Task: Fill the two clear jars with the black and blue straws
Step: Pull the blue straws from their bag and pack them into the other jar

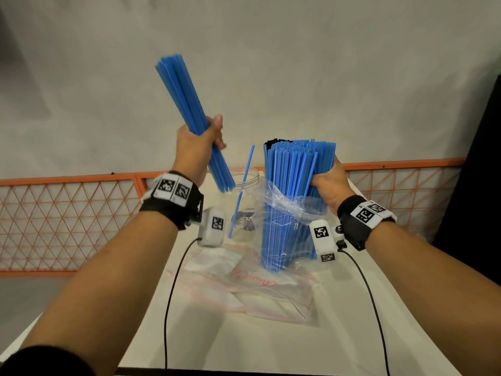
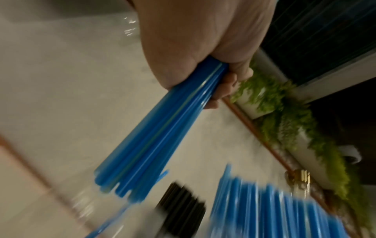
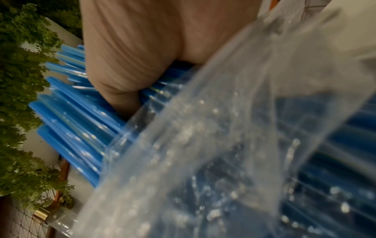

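Gripping a small bunch of blue straws, the left hand has its fingers curled tight, tips angled over the clear jar holding one straw. Right hand fingers wrap the big bagged bundle standing on the tabletop.

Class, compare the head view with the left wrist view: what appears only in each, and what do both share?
Only the head view shows the clear plastic jar holding a single blue straw, and the right hand gripping the big bagged bundle. Only the left wrist view shows green foliage. Both show the left hand gripping a small bunch of blue straws.
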`<state>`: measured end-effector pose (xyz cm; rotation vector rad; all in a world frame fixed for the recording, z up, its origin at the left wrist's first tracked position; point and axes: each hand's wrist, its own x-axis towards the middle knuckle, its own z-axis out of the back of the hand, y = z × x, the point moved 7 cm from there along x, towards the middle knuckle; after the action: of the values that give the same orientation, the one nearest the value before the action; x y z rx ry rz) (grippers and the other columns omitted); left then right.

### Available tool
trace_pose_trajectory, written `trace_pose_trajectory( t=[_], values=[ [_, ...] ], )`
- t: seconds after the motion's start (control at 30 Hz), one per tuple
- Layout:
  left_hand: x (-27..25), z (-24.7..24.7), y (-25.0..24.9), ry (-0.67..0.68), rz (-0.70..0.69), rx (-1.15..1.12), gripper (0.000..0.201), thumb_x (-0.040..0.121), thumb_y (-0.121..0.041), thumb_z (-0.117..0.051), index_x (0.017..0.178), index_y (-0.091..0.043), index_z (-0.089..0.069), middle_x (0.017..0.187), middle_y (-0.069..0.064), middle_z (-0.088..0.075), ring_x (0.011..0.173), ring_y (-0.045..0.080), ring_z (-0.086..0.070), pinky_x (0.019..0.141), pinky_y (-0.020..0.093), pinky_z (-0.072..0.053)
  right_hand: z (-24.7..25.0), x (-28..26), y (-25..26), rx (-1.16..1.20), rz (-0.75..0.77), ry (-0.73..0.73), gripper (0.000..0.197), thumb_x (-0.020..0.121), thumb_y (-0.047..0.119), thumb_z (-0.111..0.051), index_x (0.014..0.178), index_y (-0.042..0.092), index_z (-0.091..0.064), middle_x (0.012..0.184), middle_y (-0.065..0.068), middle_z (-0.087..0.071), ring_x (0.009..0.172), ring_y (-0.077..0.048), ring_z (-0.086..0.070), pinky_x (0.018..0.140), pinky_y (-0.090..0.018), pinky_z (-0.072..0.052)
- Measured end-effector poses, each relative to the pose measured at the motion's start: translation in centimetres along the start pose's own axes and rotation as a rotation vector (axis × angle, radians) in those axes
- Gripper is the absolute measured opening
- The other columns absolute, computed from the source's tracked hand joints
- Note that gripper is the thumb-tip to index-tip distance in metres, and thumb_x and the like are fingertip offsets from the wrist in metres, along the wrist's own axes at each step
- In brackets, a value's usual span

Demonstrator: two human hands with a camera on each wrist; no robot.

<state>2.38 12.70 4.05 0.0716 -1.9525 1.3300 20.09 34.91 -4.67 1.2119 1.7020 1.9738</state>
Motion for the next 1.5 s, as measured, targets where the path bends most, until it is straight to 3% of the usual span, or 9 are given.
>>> trace_pose_trajectory(
  t=[0.13,0.4,0.7,0.83,0.97,1.13,1.23,1.4,1.5],
  values=[
    [2.8,-1.4,-1.0,-0.006,-0.053,0.012,0.026,0.088,-0.033,-0.073,0.079,-0.016,-0.055,0.056,-0.005,-0.057,0.055,0.014,-0.056,0.067,0.032,-0.053,0.0,-0.1,0.1,0.012,0.003,0.001,0.051,0.076,-0.009,-0.073,0.119,0.011,-0.056,0.114,-0.01,-0.068,0.105,-0.022,-0.066,0.086,-0.04,-0.058],
    [1.7,-1.6,8.8,0.029,0.25,0.21,0.017,0.084,-0.013,-0.076,0.074,-0.012,-0.062,0.058,0.003,-0.066,0.06,0.02,-0.066,0.072,0.037,-0.059,0.0,-0.1,0.2,-0.013,0.007,0.013,0.048,0.076,-0.007,-0.073,0.117,0.012,-0.057,0.111,-0.007,-0.068,0.103,-0.019,-0.067,0.081,-0.034,-0.059],
    [2.1,-3.3,9.1,0.078,0.208,0.281,0.016,0.09,-0.011,-0.07,0.078,-0.01,-0.06,0.058,0.003,-0.065,0.055,0.02,-0.064,0.065,0.036,-0.059,0.0,-0.1,0.3,-0.006,-0.008,0.006,0.052,0.076,-0.008,-0.073,0.121,0.009,-0.055,0.114,-0.009,-0.067,0.105,-0.02,-0.066,0.085,-0.036,-0.058],
    [2.1,-5.5,9.4,0.266,0.227,0.604,0.028,0.086,-0.03,-0.075,0.099,-0.01,-0.06,0.09,0.007,-0.064,0.082,0.022,-0.061,0.077,0.035,-0.052,0.0,-0.1,0.1,0.0,-0.03,0.001,0.053,0.076,-0.008,-0.073,0.123,0.008,-0.054,0.116,-0.011,-0.066,0.106,-0.022,-0.065,0.089,-0.043,-0.056],
    [2.2,-5.5,7.7,0.194,0.15,0.686,0.046,0.08,-0.032,-0.08,0.116,-0.015,-0.058,0.102,0.001,-0.061,0.089,0.016,-0.059,0.077,0.027,-0.048,0.0,-0.2,0.4,-0.015,-0.007,0.006,0.053,0.075,-0.007,-0.075,0.122,0.007,-0.055,0.115,-0.011,-0.067,0.105,-0.021,-0.066,0.088,-0.04,-0.057],
    [-0.1,-5.7,2.2,0.039,-0.158,0.509,0.02,0.08,-0.014,-0.072,0.095,-0.024,-0.063,0.099,-0.004,-0.062,0.084,0.006,-0.057,0.073,0.018,-0.046,-0.1,-0.3,0.5,-0.018,0.0,0.008,0.052,0.075,-0.008,-0.075,0.121,0.005,-0.056,0.114,-0.013,-0.067,0.105,-0.023,-0.066,0.089,-0.041,-0.057],
    [-1.8,-7.3,2.6,0.197,0.013,0.415,0.01,0.085,-0.016,-0.072,0.093,-0.019,-0.066,0.091,0.005,-0.067,0.082,0.014,-0.063,0.077,0.032,-0.056,-0.1,-0.4,0.5,-0.014,0.006,0.011,0.051,0.075,-0.007,-0.075,0.121,0.007,-0.056,0.114,-0.012,-0.067,0.105,-0.022,-0.066,0.089,-0.041,-0.056],
    [-3.8,-8.8,4.4,0.304,0.128,0.512,0.047,0.08,-0.033,-0.081,0.12,-0.018,-0.061,0.1,-0.007,-0.063,0.088,0.01,-0.063,0.073,0.023,-0.053,-0.2,-0.5,0.7,0.002,0.001,0.021,0.053,0.076,-0.003,-0.076,0.123,0.009,-0.055,0.115,-0.011,-0.068,0.105,-0.023,-0.066,0.09,-0.046,-0.056],
    [-4.2,-9.2,5.1,0.313,0.201,0.426,0.055,0.078,-0.028,-0.083,0.124,-0.013,-0.059,0.111,0.003,-0.067,0.101,0.019,-0.066,0.088,0.036,-0.056,-0.1,-0.6,0.7,0.011,0.004,0.024,0.054,0.076,-0.003,-0.077,0.124,0.008,-0.055,0.115,-0.011,-0.068,0.106,-0.024,-0.066,0.089,-0.047,-0.056]
  ],
)
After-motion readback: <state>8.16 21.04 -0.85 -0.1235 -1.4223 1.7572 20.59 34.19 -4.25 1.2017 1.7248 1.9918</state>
